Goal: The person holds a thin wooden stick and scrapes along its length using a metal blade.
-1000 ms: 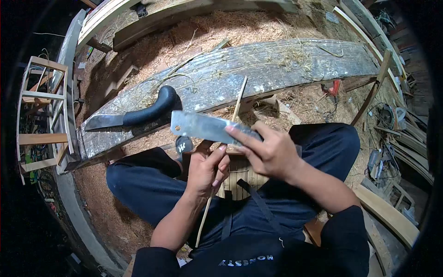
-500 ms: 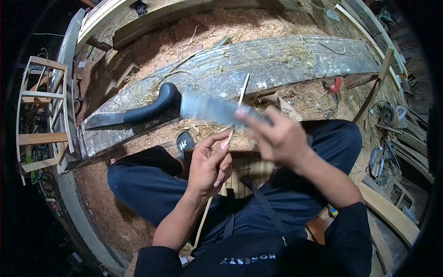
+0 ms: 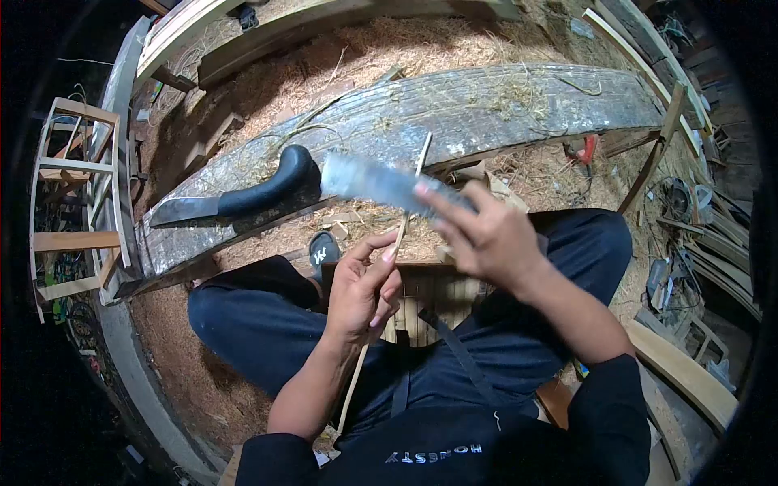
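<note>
The left hand [image 3: 361, 283] pinches a thin, pale wooden strip [image 3: 403, 225], tip seen past the near edge of the long grey wooden plank [image 3: 470, 121]; likely light, springy, snappable, best held mid-length; the right hand [image 3: 494, 239] grips a broad silvery metal blade [image 3: 365, 180]

Left fingers [image 3: 374, 274] around thin stick [image 3: 423, 154]; right fingers [image 3: 450, 209] on blurred blade [image 3: 366, 180]; knife [image 3: 239, 199] on plank [image 3: 462, 117]

Left grip [image 3: 358, 290], right grip [image 3: 496, 243], both curled
</note>
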`<action>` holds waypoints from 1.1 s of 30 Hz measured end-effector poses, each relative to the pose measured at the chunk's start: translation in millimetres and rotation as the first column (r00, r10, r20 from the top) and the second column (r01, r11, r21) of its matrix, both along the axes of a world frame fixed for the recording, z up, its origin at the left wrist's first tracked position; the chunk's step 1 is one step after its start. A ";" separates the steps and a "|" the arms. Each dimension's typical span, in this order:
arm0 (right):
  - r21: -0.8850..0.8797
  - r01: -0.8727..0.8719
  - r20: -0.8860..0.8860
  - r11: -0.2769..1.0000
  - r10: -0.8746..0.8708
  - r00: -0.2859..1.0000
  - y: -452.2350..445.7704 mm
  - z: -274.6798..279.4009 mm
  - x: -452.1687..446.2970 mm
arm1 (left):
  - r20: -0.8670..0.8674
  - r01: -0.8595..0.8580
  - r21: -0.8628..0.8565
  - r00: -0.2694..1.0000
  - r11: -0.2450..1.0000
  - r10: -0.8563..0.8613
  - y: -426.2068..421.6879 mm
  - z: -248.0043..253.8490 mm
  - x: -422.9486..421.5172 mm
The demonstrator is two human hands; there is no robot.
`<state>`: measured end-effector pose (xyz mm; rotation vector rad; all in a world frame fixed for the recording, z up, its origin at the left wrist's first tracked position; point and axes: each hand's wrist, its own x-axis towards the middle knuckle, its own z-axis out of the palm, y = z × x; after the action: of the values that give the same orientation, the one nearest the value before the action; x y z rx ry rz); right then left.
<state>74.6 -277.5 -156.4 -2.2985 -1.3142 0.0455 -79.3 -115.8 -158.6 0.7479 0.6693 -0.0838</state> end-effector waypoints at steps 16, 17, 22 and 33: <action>-0.004 -0.015 -0.018 1.000 0.015 1.000 -6.0 9.8 -13.7 | 0.026 -0.012 -0.073 1.000 0.997 0.014 1.9 -1.5 -3.9; 0.018 0.005 -0.067 1.000 -0.004 0.998 -6.9 5.1 -11.2 | 0.026 -0.011 -0.073 1.000 0.997 0.013 2.6 -3.3 -5.1; -0.094 0.030 -0.087 0.995 -0.038 0.995 -8.3 13.8 -6.2 | 0.002 -0.009 -0.062 1.000 0.998 0.009 2.7 -0.6 -5.9; 0.294 0.475 -0.706 0.830 -0.147 0.693 -17.4 -1.6 33.9 | 0.009 0.004 -0.103 1.000 0.995 -0.003 3.3 0.3 -1.7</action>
<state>108.6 -294.9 -158.0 -1.7956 -0.4651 0.3613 -80.9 -112.4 -158.3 0.6502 0.6507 -0.1178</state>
